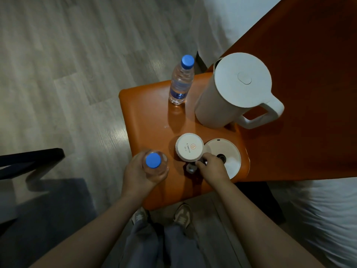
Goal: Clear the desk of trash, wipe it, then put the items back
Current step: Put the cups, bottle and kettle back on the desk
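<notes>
Left hand [141,173] grips a water bottle [153,161], right hand [211,166] pinches some small dark thing [190,168]; desk [146,113] looks trash-free, so probably just putting stuff back.

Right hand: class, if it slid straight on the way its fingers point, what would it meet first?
Past the small dark thing at its fingertips, the right hand, pointing up-left, would probably meet the white lid first; depth is unclear.
</notes>
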A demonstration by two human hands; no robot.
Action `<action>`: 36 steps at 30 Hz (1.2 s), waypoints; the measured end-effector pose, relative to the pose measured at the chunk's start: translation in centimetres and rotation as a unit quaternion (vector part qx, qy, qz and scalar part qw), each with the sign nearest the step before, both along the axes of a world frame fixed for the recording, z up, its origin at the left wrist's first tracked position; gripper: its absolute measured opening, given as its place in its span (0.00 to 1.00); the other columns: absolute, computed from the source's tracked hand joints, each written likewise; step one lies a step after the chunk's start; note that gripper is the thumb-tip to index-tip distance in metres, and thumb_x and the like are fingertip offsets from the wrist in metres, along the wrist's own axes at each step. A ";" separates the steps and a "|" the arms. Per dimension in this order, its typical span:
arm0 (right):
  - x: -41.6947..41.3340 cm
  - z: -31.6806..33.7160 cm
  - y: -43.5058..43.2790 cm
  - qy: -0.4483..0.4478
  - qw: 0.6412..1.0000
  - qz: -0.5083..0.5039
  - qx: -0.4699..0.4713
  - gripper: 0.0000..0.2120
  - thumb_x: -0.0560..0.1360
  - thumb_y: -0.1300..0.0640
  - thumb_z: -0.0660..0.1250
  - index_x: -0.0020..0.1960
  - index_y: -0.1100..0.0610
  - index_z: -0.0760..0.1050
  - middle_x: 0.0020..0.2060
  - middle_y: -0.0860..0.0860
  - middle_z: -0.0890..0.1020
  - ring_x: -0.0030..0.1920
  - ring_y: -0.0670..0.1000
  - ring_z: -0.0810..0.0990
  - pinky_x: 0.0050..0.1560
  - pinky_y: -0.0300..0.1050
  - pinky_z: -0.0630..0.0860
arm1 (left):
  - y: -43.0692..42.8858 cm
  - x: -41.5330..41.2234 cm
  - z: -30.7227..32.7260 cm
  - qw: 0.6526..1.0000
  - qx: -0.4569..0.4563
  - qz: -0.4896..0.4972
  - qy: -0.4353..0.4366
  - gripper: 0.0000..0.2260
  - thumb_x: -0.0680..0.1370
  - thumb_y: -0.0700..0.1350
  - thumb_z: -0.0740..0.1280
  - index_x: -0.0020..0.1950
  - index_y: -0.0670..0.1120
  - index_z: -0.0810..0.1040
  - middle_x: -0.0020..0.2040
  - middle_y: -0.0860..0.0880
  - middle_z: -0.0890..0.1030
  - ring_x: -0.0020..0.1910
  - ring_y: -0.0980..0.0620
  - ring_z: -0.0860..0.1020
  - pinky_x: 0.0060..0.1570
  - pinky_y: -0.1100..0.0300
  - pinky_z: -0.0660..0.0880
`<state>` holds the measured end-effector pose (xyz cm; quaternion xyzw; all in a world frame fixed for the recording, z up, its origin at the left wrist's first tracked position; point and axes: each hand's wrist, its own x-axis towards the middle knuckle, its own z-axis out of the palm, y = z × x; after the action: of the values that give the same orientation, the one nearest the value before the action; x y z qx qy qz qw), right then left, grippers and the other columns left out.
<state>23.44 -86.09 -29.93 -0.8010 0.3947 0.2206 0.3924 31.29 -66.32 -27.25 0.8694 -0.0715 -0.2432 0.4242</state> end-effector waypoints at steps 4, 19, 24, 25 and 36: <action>0.3 0.8 0.7 -0.021 0.999 -0.032 0.034 0.07 0.79 0.55 0.64 0.54 0.57 0.76 0.48 0.52 0.80 0.49 0.52 0.77 0.45 0.41 0.70 | 2.0 0.0 0.4 1.000 -0.005 0.003 0.006 0.21 0.64 0.52 0.80 0.54 0.54 0.78 0.47 0.54 0.82 0.48 0.56 0.81 0.50 0.52 0.80; -0.2 11.7 6.9 -0.085 0.994 -0.050 0.052 0.01 0.78 0.55 0.64 0.48 0.51 0.74 0.44 0.50 0.81 0.48 0.53 0.80 0.51 0.48 0.77 | 8.3 0.4 9.8 1.000 0.020 -0.004 0.003 0.21 0.61 0.57 0.79 0.51 0.57 0.78 0.44 0.56 0.81 0.44 0.62 0.80 0.41 0.67 0.76; -0.3 16.7 9.7 -0.105 0.992 -0.038 0.060 0.05 0.79 0.54 0.63 0.46 0.53 0.76 0.39 0.50 0.81 0.40 0.49 0.80 0.41 0.40 0.74 | 11.5 -0.3 14.9 1.000 0.023 0.007 -0.014 0.23 0.59 0.56 0.80 0.49 0.58 0.74 0.47 0.54 0.77 0.44 0.58 0.78 0.42 0.62 0.78; -0.2 17.9 10.3 -0.111 0.992 -0.030 0.060 0.05 0.79 0.54 0.63 0.46 0.53 0.75 0.39 0.49 0.81 0.40 0.49 0.80 0.40 0.40 0.74 | 12.0 -0.5 16.4 1.000 0.017 0.016 -0.019 0.23 0.60 0.52 0.81 0.47 0.58 0.73 0.47 0.54 0.76 0.44 0.58 0.78 0.42 0.63 0.77; 1.1 27.0 12.6 -0.180 0.969 0.135 0.106 0.05 0.80 0.55 0.62 0.46 0.52 0.75 0.40 0.50 0.81 0.37 0.47 0.80 0.44 0.45 0.77 | 15.2 -4.9 25.1 0.986 0.004 0.148 -0.075 0.23 0.61 0.46 0.81 0.47 0.55 0.72 0.45 0.53 0.76 0.43 0.57 0.77 0.40 0.69 0.71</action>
<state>24.54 -73.47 -2.92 -0.8272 0.1802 0.1642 0.5063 26.42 -51.08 -2.11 0.8880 0.0271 -0.1125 0.4451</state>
